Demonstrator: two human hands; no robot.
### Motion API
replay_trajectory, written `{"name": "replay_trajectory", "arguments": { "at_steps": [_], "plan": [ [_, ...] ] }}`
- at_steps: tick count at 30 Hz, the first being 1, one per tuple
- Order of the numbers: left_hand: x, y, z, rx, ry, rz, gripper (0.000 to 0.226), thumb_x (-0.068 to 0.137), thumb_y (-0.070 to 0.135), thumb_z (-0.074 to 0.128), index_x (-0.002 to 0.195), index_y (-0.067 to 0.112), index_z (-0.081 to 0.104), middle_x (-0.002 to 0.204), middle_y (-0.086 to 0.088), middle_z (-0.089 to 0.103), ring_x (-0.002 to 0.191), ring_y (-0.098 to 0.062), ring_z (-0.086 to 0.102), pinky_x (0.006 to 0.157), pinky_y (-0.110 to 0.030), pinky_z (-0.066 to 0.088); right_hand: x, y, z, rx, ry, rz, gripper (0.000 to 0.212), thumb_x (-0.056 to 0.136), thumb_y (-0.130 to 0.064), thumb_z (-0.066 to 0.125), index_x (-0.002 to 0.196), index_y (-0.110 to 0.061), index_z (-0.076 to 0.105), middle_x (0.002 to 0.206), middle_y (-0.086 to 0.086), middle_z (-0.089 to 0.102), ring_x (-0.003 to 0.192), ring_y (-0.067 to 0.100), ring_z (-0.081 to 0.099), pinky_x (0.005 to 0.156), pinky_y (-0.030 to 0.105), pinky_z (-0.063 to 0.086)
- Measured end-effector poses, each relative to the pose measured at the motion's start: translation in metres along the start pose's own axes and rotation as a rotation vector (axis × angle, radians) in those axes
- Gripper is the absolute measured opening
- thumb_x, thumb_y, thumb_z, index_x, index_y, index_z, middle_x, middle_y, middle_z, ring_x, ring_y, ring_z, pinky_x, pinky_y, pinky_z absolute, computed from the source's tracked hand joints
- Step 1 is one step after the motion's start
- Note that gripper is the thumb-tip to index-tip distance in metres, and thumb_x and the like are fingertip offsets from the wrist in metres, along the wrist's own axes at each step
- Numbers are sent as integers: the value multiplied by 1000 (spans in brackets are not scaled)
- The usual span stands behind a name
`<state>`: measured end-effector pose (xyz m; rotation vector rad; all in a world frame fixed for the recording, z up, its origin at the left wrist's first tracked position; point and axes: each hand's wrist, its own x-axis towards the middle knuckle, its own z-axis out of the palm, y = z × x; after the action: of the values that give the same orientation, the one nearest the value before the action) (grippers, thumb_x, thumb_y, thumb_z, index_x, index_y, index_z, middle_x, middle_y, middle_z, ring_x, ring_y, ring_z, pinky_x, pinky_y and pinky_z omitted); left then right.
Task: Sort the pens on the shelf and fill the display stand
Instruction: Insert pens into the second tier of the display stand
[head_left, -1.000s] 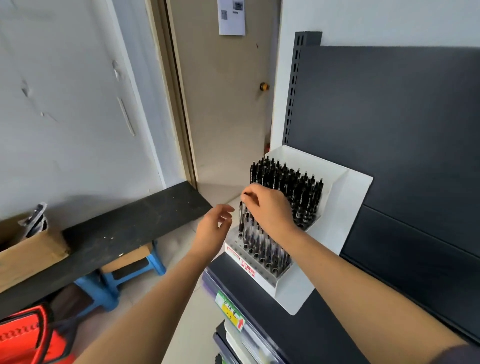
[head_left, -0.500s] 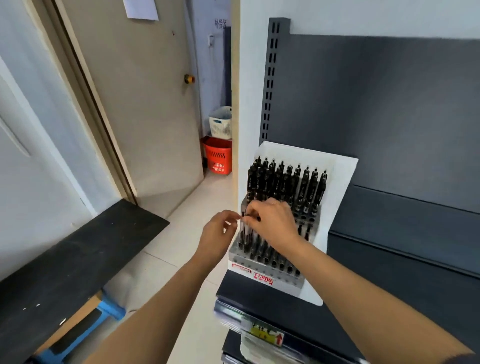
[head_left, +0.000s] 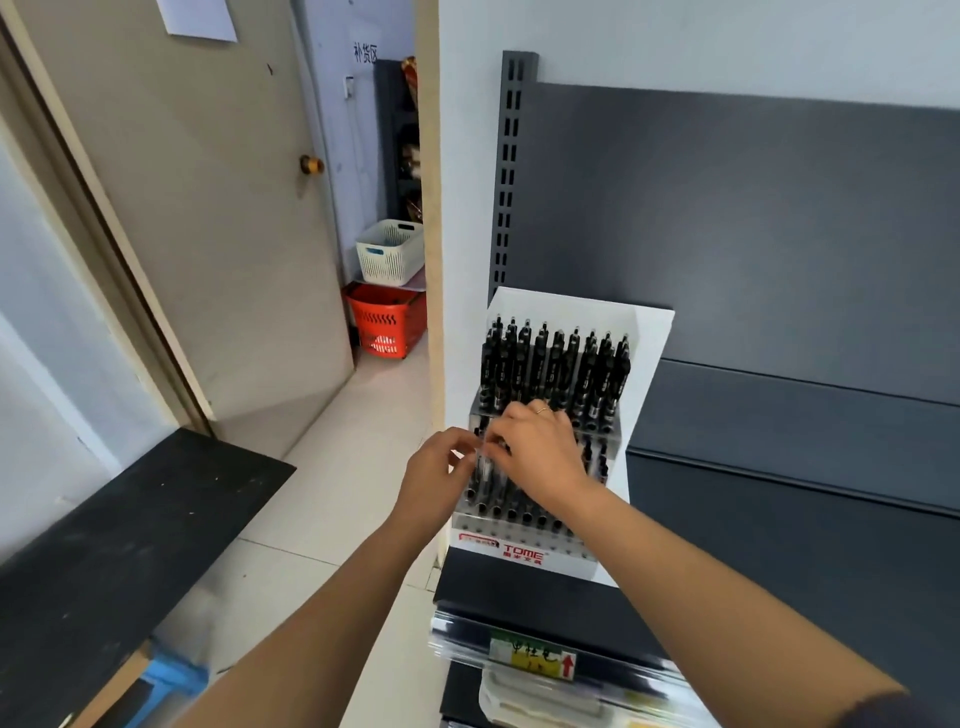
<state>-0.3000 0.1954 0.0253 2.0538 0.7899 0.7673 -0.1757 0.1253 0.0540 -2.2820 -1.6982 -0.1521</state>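
**Pens fill the stand's far rows while both hands meet on one at its near left**

Pens (head_left: 556, 364) with black tops stand upright in the far rows of the white display stand (head_left: 644, 374). More sit in the nearer rows, partly hidden behind the hands. The stand rests on the left end of the dark shelf (head_left: 519, 584), against the grey back panel (head_left: 753, 208).

The right hand (head_left: 540, 452) has its fingers curled and pinches the top of a clear-barrelled pen (head_left: 485, 470) standing at the stand's near left. The left hand (head_left: 436, 478) comes in from the left, its curled fingertips closed on the same pen's upper end.

A yellow price label (head_left: 530, 660) hangs on the shelf's near edge. Far left, past the open door (head_left: 208, 208), a white basket (head_left: 389, 252) sits above a red basket (head_left: 384, 325).
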Motion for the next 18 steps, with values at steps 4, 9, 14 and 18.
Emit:
{"name": "replay_trajectory", "arguments": {
  "at_steps": [4,9,14,18],
  "plan": [
    [2,1,1,21,0,-4,17,91,8,52,102,17,62,97,7,62,80,3,52,65,2,36,2,1,-3,68,-77,-12,23,94,-37,52,109,-24,65,107,-2,59,107,21,49,89,38,38],
    [5,5,4,107,25,53,15,90,12,57,104,16,62,98,4,61,76,-3,51,64,-6,36,-6,19,-14,170,-47,-20,23,93,-28,55,112,-20,65,111,0,59,106,20,48,91,34,42],
    [11,14,14,235,22,109,14,88,7,57,99,10,65,97,1,58,79,-9,48,69,-13,31,-20,40,-24,72,-64,-22,20,92,-31,56,107,-22,66,105,-2,59,100,19,50,84,31,42],
    [13,17,19,274,25,94,14,89,2,54,96,7,64,98,-6,60,81,-12,50,70,-16,32,-28,44,-28,52,-95,-48,17,92,-31,57,104,-25,66,102,-4,63,97,17,58,87,35,46]
  ]
}}
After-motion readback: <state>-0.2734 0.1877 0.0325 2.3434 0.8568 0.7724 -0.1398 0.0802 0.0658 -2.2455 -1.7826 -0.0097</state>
